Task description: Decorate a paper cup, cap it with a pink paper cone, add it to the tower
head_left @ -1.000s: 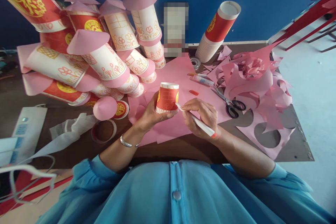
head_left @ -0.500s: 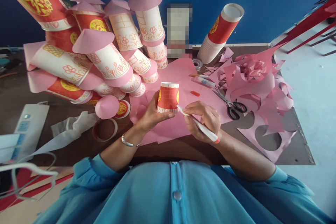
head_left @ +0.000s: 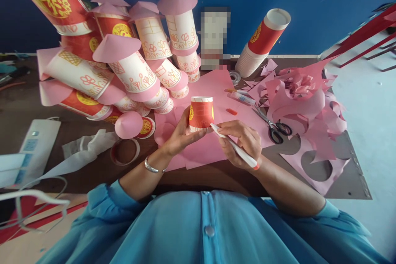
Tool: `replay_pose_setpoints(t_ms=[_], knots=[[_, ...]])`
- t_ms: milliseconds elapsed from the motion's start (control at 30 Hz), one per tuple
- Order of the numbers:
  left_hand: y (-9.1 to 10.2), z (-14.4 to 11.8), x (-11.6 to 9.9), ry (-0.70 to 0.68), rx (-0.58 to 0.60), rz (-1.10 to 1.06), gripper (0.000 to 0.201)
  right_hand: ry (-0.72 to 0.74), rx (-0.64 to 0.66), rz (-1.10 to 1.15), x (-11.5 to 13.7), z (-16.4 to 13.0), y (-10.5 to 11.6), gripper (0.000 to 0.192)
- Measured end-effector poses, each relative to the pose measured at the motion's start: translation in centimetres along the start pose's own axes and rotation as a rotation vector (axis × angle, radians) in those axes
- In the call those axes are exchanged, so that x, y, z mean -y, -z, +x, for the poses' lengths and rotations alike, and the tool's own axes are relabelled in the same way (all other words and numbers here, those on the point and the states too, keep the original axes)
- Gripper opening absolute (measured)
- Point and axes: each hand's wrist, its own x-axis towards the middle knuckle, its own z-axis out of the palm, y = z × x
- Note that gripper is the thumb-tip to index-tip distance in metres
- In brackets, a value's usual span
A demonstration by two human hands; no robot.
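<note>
the red paper cup sits upside down between the two hands, above the pink paper sheet on the table. the left hand comes up from the lower left, wrist bent, its fingers curled around the cup's lower rim and gripping it. the right hand reaches in from the right, fingers pinched shut on a white marker, whose tip touches the cup's lower right edge. scissors lie just right of that hand.
</note>
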Motion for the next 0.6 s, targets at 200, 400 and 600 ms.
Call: replay_pose_setpoints(t_ms=[200,400,600], knots=[[-0.03,0.25,-0.31,-0.068,-0.032,0.217,0.080,0.049,-0.006,-0.031,0.19,0.11,-0.11,0.015],[-0.05,0.18,-0.32,-0.072,-0.011,0.310,0.089,0.054,0.043,-0.070,0.39,0.23,-0.01,0.015],[-0.17,0.19,-0.32,-0.075,-0.038,0.348,0.085,0.061,0.039,-0.097,0.27,0.11,-0.09,0.018]])
